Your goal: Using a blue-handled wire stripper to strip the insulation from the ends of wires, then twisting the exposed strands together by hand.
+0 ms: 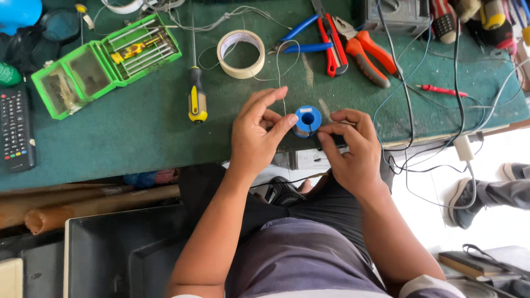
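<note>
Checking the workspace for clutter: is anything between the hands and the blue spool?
Nothing visible. The left hand and right hand flank the blue spool closely, fingertips at its sides. The tape roll lies beyond it.

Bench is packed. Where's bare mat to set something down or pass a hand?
Barest: green mat between the remote, green case, screwdriver and left hand. A smaller patch lies between the tape roll and blue spool. Crowded: far edge with pliers, and cables by the right hand.

spool (pixel 307 121): on bench (pixel 138 138), between left hand (pixel 256 135) and right hand (pixel 350 149)
tape roll (pixel 241 53): 11 o'clock of spool
screwdriver (pixel 196 94): 9 o'clock
pliers (pixel 367 52): 1 o'clock
</note>
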